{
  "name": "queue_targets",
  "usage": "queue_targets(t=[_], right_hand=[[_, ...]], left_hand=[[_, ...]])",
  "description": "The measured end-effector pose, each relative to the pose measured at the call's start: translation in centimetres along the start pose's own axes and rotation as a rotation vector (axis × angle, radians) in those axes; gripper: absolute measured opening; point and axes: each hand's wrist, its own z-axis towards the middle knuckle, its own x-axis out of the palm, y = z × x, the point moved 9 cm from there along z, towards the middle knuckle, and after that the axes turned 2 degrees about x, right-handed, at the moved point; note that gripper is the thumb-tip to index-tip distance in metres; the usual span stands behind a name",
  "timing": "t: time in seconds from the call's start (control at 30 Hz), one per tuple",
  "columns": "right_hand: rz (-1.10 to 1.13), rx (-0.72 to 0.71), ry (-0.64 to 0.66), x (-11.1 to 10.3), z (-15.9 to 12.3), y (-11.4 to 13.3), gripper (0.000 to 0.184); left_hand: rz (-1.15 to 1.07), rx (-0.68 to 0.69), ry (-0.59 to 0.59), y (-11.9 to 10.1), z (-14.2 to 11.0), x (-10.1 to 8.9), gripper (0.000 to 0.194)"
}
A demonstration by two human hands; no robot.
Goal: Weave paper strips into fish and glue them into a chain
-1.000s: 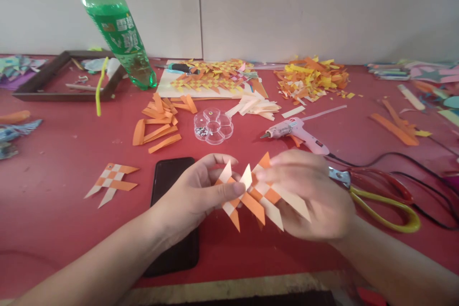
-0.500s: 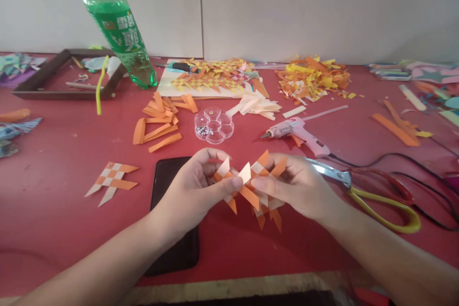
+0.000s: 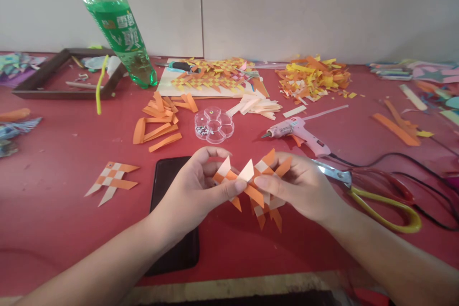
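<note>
Both my hands hold a small woven piece of orange and cream paper strips [image 3: 255, 186] just above the red table [image 3: 64, 153]. My left hand [image 3: 201, 189] pinches its left side between thumb and fingers. From the right, my right hand [image 3: 299, 186] grips the other side, fingers curled round it. Pointed strip ends stick out above and below my fingers. A finished woven paper shape [image 3: 112, 180] lies flat on the table to the left.
A black phone [image 3: 168, 186] lies under my left wrist. Scissors with red and yellow handles [image 3: 376, 196], a pink glue gun [image 3: 297, 131] with its black cord, a clear flower-shaped bead box [image 3: 214, 125], orange strips [image 3: 158, 122], paper scraps [image 3: 311, 79], a green bottle [image 3: 118, 24] and a wooden frame [image 3: 53, 76] surround me.
My right hand has turned and closed onto the woven piece, which now sits folded tighter between both hands. The left hand has barely moved.
</note>
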Motion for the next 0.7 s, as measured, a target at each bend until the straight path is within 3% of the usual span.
queue_targets(t=[0.7], right_hand=[[0.018,0.011,0.079,0.53,-0.24,-0.01,0.021]], left_hand=[[0.004,0.046,-0.052,-0.35,-0.17,-0.03,0.030]])
